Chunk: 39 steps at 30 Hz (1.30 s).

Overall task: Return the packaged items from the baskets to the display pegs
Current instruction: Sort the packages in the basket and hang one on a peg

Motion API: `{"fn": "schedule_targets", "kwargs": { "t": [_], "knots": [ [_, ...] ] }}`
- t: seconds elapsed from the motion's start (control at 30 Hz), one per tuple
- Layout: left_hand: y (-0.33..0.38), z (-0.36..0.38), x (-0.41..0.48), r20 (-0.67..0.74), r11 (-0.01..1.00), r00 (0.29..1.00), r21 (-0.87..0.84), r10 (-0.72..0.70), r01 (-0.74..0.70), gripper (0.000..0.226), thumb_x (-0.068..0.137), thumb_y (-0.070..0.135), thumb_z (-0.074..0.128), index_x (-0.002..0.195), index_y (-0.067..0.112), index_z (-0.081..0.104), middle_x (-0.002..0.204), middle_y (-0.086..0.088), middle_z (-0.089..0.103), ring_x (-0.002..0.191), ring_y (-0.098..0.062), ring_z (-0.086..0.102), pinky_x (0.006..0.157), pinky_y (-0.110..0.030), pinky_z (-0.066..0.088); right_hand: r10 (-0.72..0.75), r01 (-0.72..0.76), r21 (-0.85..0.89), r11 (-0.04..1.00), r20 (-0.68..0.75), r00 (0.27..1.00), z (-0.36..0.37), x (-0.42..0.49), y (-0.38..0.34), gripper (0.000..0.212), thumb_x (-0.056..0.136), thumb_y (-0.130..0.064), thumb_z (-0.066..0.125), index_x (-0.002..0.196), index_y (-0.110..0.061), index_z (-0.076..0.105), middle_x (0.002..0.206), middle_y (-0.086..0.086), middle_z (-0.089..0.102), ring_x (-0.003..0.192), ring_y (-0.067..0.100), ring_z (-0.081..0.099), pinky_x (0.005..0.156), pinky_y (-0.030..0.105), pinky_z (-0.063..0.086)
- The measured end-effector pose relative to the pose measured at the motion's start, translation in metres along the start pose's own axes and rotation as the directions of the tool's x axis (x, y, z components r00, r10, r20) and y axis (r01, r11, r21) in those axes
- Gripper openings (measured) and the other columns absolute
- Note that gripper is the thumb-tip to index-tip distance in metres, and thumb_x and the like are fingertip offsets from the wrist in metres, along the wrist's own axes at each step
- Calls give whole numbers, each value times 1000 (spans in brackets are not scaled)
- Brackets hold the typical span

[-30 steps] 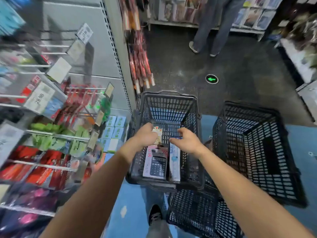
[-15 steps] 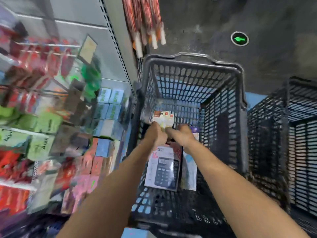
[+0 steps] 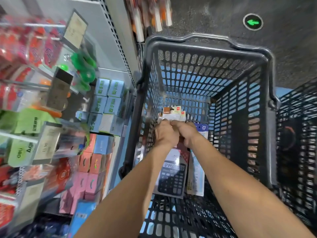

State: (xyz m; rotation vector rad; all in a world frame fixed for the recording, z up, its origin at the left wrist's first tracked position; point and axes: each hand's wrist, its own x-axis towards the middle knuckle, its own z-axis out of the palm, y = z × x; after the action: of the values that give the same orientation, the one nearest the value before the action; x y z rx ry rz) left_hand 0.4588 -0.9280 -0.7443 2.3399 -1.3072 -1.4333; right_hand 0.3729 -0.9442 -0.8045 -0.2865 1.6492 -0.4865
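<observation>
Basket [image 3: 205, 43]: four slotted walls, thick rim, top open. Its left rim runs just beside the shelf upright [image 3: 120, 48]; its right rim sits just beside a second basket [image 3: 298, 134]. Both forearms enter over the near rim.

Left hand [image 3: 165, 133] and right hand [image 3: 186, 133] meet knuckle to knuckle low inside, nearer the left wall. Fingers of both are curled tight onto the lower edge of the card packs [image 3: 173, 114], which stand upright just beyond the knuckles. The fingertips are hidden behind the hands.

Open room: between the ruler pack [image 3: 197, 169] and the right wall, and above the hands up to the rim. The calculator pack [image 3: 172, 177] lies flat under the wrists, touching the ruler pack on its right.

Pegs [image 3: 25, 24] stick out from the shelf on the left, blurred, with price tags on their ends.

Counts:
- baskets, 2
- hands, 2
- calculator packs, 1
- ruler packs, 1
- card packs, two red-cornered headers show; we cannot tell if more sit behind
- floor arrow [image 3: 253, 22], 1
</observation>
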Motion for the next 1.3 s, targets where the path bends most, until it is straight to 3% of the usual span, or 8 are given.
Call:
{"fn": "schedule_targets", "kwargs": {
  "t": [0.13,0.27,0.43,0.6,0.7,0.83,1.1,1.3],
  "knots": [
    [0,3,4,46,997,996,-5,-73,74,61,96,3,55,148,-3,23,141,-24,50,129,-37,52,90,-33,46,18,-18,-55,998,-2,1000,-2,5,-1,83,49,-33,89,119,-1,57,112,18,71,100,29,71,86,45,60],
    [-2,6,11,53,978,985,-123,-162,167,65,92,15,61,145,-2,30,138,-21,54,126,-37,55,85,-31,44,11,-11,-56,998,7,1000,-6,9,0,92,46,-36,84,126,-3,52,114,13,69,97,26,70,74,35,60],
    [-1,10,16,-15,962,981,-202,-192,185,54,88,26,66,131,-1,48,126,-16,60,117,-36,61,82,-28,47,-1,1,3,1000,23,1000,-16,13,4,55,68,-25,80,112,-7,53,106,13,72,81,22,69,64,31,56],
    [2,11,20,-4,958,985,-231,-174,168,23,90,28,65,105,12,60,104,-6,64,99,-29,69,79,-33,58,11,-15,82,997,41,999,-27,21,11,58,71,-25,78,121,-8,54,103,12,71,74,21,68,54,26,54],
    [3,11,22,-7,983,990,-116,-142,140,33,90,43,63,97,11,61,91,-4,62,84,-24,61,64,-24,47,4,-11,121,993,60,998,-32,21,11,64,66,-26,78,124,-8,56,98,10,72,75,21,68,62,31,59],
    [6,17,18,-27,997,996,-8,-79,79,55,74,62,56,112,25,71,109,0,71,101,-26,64,88,-34,53,5,-18,195,981,67,998,-39,19,17,71,61,-23,76,128,-4,59,102,15,75,71,23,70,57,31,55],
    [9,19,13,-17,933,996,352,89,-77,40,87,45,50,115,18,58,121,-11,57,120,-34,42,89,-46,34,-47,29,320,947,51,998,-42,10,24,99,53,-26,79,141,2,46,126,23,66,92,29,64,64,32,55],
    [14,8,7,70,964,984,201,164,-175,35,97,39,48,124,16,43,130,-11,39,117,-37,52,95,-48,48,-58,42,329,944,40,998,-42,-7,12,56,61,-28,70,113,-10,59,90,13,61,57,19,54,47,24,43]
  ]
}}
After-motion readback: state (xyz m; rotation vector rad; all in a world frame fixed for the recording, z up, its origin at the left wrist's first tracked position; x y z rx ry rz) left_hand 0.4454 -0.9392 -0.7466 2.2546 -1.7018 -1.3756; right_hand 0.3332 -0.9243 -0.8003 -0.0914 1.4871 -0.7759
